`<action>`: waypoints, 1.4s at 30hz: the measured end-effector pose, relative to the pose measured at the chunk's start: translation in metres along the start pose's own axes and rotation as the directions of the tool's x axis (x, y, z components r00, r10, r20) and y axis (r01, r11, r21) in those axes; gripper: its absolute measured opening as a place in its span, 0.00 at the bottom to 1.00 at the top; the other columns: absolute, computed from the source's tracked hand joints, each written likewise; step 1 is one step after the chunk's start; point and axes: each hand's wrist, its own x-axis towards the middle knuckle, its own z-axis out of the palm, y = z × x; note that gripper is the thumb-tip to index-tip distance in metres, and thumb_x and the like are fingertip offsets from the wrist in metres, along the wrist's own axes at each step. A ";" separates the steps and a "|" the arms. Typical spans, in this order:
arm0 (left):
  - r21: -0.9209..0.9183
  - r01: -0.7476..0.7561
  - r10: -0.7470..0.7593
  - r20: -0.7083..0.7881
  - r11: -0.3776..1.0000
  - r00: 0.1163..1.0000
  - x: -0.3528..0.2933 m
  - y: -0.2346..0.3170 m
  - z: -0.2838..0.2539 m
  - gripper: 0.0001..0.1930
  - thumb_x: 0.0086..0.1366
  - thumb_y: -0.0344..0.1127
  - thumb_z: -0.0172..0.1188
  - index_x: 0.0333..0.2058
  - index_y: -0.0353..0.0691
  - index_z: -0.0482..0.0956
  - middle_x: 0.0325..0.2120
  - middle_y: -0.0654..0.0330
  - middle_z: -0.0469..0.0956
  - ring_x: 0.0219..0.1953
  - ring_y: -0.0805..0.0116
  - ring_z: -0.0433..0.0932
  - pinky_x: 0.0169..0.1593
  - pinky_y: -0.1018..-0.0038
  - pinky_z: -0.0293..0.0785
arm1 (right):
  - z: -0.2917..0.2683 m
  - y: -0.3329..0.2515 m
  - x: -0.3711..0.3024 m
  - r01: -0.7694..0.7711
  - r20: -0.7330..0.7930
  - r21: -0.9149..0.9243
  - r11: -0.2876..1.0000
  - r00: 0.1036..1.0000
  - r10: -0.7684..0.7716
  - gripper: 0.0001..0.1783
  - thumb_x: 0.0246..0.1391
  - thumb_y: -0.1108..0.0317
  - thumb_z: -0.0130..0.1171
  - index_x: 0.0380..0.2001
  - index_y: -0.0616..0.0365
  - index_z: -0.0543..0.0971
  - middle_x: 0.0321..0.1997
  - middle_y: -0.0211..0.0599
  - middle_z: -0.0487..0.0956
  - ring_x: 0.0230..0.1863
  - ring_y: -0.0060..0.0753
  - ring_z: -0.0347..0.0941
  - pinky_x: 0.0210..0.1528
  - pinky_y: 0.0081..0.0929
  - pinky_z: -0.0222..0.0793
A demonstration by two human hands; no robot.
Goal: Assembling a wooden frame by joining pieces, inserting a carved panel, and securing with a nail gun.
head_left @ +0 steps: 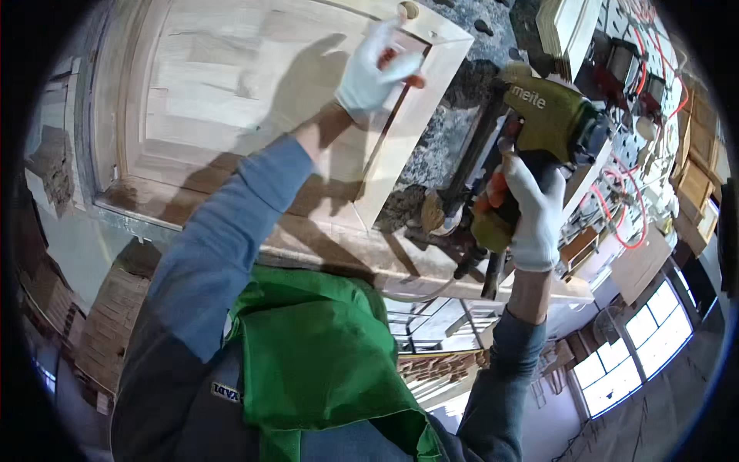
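My right hand [531,208], in a white glove with orange fingertips, is wrapped around the handle of an olive-green nail gun [550,108]. The nail gun is held to the right of a pale wooden framed panel [231,69], its long dark magazine slanting down beside the panel's edge. My left hand [373,73], gloved the same way, is over the panel's upper right corner, a little blurred. Its thumb and fingers are apart, and I see nothing held in them. Below this hand, a narrow dark gap [385,135] runs along the inside of the right frame piece [408,131].
A hose [419,296] hangs below the nail gun at the bench's front edge [323,250]. Pale wood strips [566,31] are stacked at the upper right. Red air hoses [635,223] coil beyond them. My green apron [315,346] lies close to the bench.
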 end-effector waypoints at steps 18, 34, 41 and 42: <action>0.336 0.580 -0.443 -0.403 0.742 0.801 -0.195 0.071 -0.056 0.28 0.65 0.25 0.60 0.65 0.39 0.71 0.46 0.52 0.82 0.31 0.65 0.84 0.32 0.77 0.82 | -0.290 0.131 -0.202 -0.135 -0.545 -0.343 0.930 0.835 -0.080 0.13 0.59 0.64 0.61 0.43 0.60 0.77 0.26 0.35 0.76 0.20 0.27 0.69 0.25 0.23 0.68; 0.986 0.009 0.215 -0.046 0.167 0.976 -0.254 0.069 -0.088 0.15 0.63 0.33 0.65 0.48 0.37 0.83 0.36 0.56 0.85 0.34 0.62 0.83 0.41 0.69 0.79 | -0.407 0.330 -0.034 -0.386 -0.374 -0.911 0.143 0.922 0.106 0.18 0.44 0.65 0.64 0.37 0.67 0.84 0.41 0.56 0.86 0.43 0.61 0.83 0.44 0.46 0.80; 0.982 0.149 0.081 -0.159 0.120 0.984 -0.262 0.082 -0.082 0.14 0.62 0.34 0.66 0.46 0.38 0.84 0.35 0.56 0.86 0.33 0.61 0.83 0.39 0.68 0.79 | -0.259 0.135 -0.031 0.049 -0.205 -0.890 0.453 0.845 -0.494 0.15 0.57 0.69 0.56 0.45 0.63 0.82 0.39 0.51 0.86 0.37 0.60 0.81 0.39 0.44 0.77; 0.975 0.142 0.043 -0.151 0.168 0.988 -0.255 0.082 -0.078 0.13 0.62 0.33 0.65 0.45 0.38 0.84 0.36 0.55 0.85 0.33 0.61 0.83 0.38 0.68 0.79 | -0.227 0.112 -0.038 0.247 -0.203 -0.742 0.623 0.803 -0.560 0.15 0.57 0.68 0.56 0.46 0.63 0.82 0.39 0.50 0.86 0.37 0.59 0.81 0.39 0.43 0.77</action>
